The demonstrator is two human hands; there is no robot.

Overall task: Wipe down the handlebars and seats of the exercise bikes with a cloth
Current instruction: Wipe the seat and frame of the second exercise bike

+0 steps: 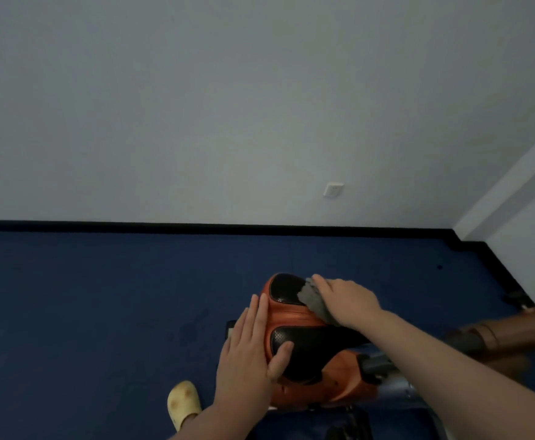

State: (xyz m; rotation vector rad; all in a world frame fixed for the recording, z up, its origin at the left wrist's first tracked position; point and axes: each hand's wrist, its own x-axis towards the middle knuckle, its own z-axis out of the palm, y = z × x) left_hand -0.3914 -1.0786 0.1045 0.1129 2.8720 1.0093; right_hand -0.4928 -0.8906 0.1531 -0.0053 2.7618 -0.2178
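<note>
An orange and black bike seat (294, 325) fills the lower middle of the head view. My right hand (344, 300) presses a grey cloth (313, 300) flat onto the far right part of the seat, fingers stretched over the cloth. My left hand (250, 347) rests flat against the seat's left side, fingers straight and thumb lying on the black pad. The seat post and grey frame (383, 369) run off to the lower right under my right forearm.
Dark blue carpet (101, 296) covers the floor up to a black skirting and a pale wall with a socket (333, 189). A brown blurred part (513, 331) of the bike sits at right. My yellow slipper (183, 401) stands left of the seat.
</note>
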